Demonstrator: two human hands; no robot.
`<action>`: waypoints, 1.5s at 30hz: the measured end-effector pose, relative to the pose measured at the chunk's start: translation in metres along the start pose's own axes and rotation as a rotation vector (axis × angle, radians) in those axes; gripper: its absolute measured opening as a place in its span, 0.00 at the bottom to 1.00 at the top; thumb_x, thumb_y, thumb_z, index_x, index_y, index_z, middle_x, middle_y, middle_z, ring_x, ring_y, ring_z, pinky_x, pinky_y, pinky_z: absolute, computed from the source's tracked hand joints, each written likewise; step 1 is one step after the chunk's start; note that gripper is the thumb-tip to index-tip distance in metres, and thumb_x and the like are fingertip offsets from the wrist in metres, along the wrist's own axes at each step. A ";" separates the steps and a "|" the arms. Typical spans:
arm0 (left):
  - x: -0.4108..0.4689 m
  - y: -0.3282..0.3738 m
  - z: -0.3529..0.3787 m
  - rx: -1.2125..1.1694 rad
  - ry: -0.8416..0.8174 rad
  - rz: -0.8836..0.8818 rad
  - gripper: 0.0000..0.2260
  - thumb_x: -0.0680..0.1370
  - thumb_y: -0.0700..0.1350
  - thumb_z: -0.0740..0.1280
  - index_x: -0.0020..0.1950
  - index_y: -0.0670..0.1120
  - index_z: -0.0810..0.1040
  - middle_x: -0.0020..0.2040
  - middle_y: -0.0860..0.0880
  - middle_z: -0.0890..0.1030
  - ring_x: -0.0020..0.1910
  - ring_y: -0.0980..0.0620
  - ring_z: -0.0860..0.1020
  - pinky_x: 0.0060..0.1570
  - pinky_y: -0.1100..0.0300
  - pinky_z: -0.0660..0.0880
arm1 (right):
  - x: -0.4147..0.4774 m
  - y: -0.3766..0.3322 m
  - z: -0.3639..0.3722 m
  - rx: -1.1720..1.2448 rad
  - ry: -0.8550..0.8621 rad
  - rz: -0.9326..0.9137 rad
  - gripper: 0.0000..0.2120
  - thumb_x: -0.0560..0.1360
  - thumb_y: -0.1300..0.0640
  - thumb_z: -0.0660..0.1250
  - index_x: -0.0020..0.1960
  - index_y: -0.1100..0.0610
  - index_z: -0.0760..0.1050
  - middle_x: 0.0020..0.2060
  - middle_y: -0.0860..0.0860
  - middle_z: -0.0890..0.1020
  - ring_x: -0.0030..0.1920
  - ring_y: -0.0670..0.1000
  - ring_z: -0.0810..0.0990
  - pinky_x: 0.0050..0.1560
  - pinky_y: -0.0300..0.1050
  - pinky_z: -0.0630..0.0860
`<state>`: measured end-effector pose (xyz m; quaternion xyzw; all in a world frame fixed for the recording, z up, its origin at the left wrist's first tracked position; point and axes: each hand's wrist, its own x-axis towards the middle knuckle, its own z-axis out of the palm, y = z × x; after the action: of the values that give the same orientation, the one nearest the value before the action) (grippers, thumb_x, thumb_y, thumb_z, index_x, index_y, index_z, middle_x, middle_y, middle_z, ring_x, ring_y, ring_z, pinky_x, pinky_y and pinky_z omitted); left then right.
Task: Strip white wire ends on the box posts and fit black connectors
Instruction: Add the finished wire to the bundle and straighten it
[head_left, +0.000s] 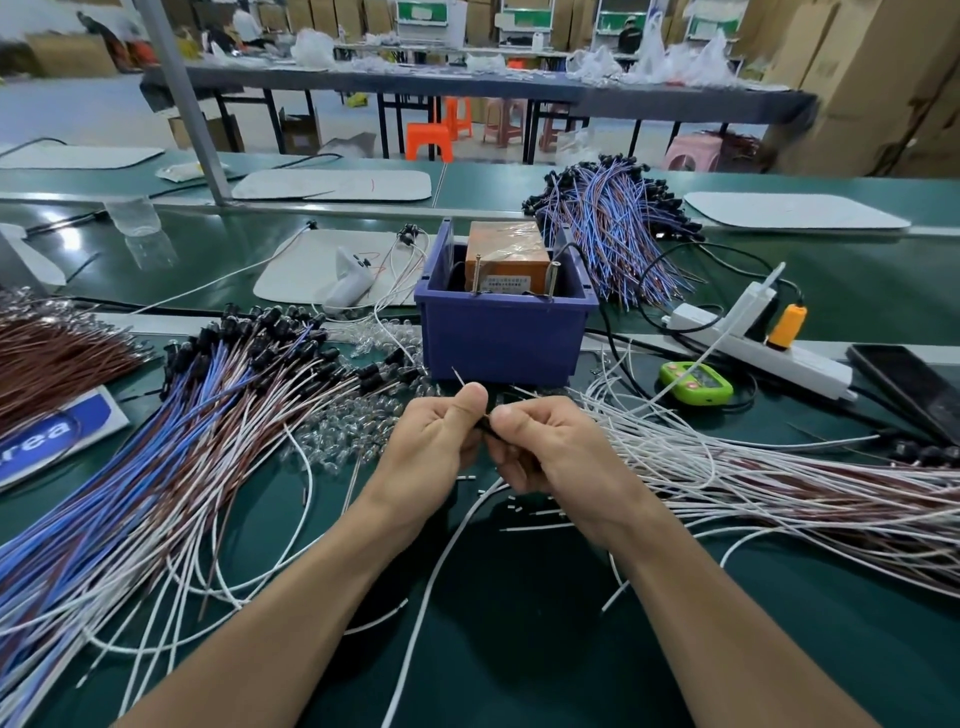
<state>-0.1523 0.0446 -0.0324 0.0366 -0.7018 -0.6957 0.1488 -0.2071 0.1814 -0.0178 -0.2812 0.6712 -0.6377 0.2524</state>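
Both forearms reach in from the near edge of the green bench mat (519, 649) and meet at its middle, just near of the blue bin (498, 338). My left hand (441, 441) and right hand (540, 447) are closed tight, thumb tips almost touching, and together pinch a small black connector (485, 427) between them. I cannot tell how far the wire is seated in it. A thin bare wire end (457, 375) pokes up past my left thumb. One white wire (431, 587) drops from under the hands and curves toward the near edge.

Short cut scraps of insulation (514, 504) lie on the mat beneath my right wrist. White wires (727, 467) fan out to the right in a loose sheaf. Left of my hands lies a heap of clear bulbs (353, 415), and beyond it a thick bundle of blue, brown and white leads (208, 405) tipped with black connectors.

Inside the bin sits an orange-brown box (506, 254), with two upright screw posts (477, 275) at its near face. Right of the bin are a green handheld counter (696, 382) and a white power strip (753, 338). Farther off, a second bundle of blue leads (613, 228) rests behind the bin.
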 end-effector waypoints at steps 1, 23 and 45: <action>0.001 -0.001 -0.002 0.077 0.025 0.015 0.30 0.82 0.61 0.62 0.29 0.40 0.79 0.26 0.43 0.69 0.28 0.47 0.66 0.30 0.48 0.64 | 0.001 0.000 0.000 -0.036 0.017 -0.017 0.18 0.77 0.48 0.64 0.31 0.54 0.76 0.25 0.53 0.73 0.26 0.48 0.68 0.28 0.38 0.64; 0.007 -0.004 -0.008 0.606 0.380 -0.067 0.22 0.72 0.61 0.59 0.25 0.48 0.74 0.20 0.53 0.68 0.28 0.46 0.69 0.34 0.51 0.68 | -0.001 0.002 0.008 -0.487 0.185 -0.159 0.20 0.79 0.52 0.68 0.29 0.56 0.76 0.25 0.52 0.80 0.25 0.45 0.72 0.31 0.40 0.69; 0.012 -0.016 -0.015 0.293 0.270 -0.089 0.25 0.67 0.63 0.65 0.24 0.44 0.65 0.26 0.48 0.64 0.28 0.49 0.61 0.34 0.47 0.63 | -0.007 0.001 0.015 -0.752 0.244 -0.332 0.12 0.79 0.54 0.70 0.38 0.57 0.78 0.30 0.51 0.78 0.31 0.52 0.71 0.36 0.47 0.69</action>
<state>-0.1620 0.0268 -0.0461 0.1817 -0.7668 -0.5810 0.2036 -0.1914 0.1755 -0.0197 -0.3803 0.8278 -0.4089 -0.0550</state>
